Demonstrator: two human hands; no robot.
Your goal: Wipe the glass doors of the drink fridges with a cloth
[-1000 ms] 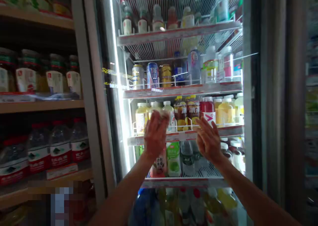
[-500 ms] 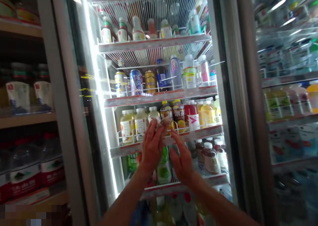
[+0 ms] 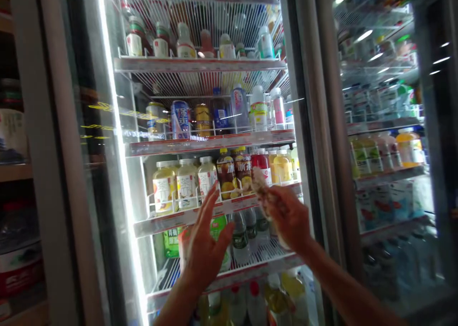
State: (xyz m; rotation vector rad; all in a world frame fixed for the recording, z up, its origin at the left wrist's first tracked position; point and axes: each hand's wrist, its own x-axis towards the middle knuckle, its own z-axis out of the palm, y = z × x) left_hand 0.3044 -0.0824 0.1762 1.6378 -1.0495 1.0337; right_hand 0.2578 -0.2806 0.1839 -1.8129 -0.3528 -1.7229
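Note:
My right hand (image 3: 288,216) is closed around a crumpled pale cloth (image 3: 260,185), blurred by motion, which sticks out past the fingertips. In front of the lower middle shelves is my left hand (image 3: 207,242), fingers stretched and thumb apart, with nothing in it. Both hands are before the glass front of a lit drinks fridge; whether either touches the glass I cannot tell. Behind the cloth stand a red bottle (image 3: 261,161) and brown-labelled tea bottles (image 3: 226,168). Pale yellow bottles (image 3: 164,187) stand left of them on the same shelf.
A bright light strip (image 3: 116,106) runs down the fridge's left side. Cans and bottles line the shelf (image 3: 211,144) above. A thick metal door frame (image 3: 318,101) separates this fridge from another stocked one on the right. Shelves with large bottles (image 3: 19,249) stand at left.
My hands have moved apart. The right hand has gone right and now grips the cloth, which was at the left hand's fingertips. The view has shifted right.

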